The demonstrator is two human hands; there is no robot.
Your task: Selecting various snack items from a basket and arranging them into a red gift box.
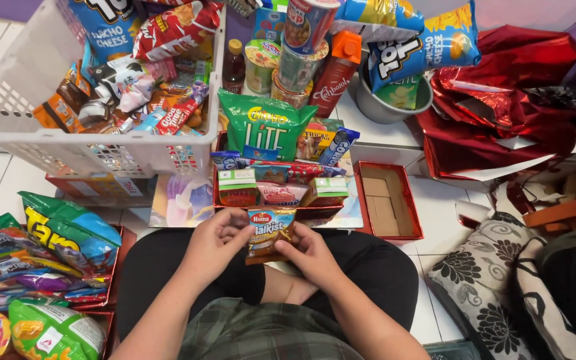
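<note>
Both my hands hold a small cracker packet (pixel 269 231) upright over my lap. My left hand (pixel 216 241) grips its left edge and my right hand (pixel 309 252) grips its right edge. Just beyond the packet sits a red box (pixel 216 193) packed with snacks: small drink cartons (pixel 237 187) in front, wrapped bars behind them, and a green chip bag (pixel 265 127) standing at the back.
A white plastic basket (pixel 55 143) full of snack packs stands at the upper left. An open red box lid (pixel 385 200) lies to the right, red foil wrapping (pixel 501 100) beyond it. Snack bags (pixel 68 230) fill red boxes at my left. A patterned cushion (pixel 481 280) lies at right.
</note>
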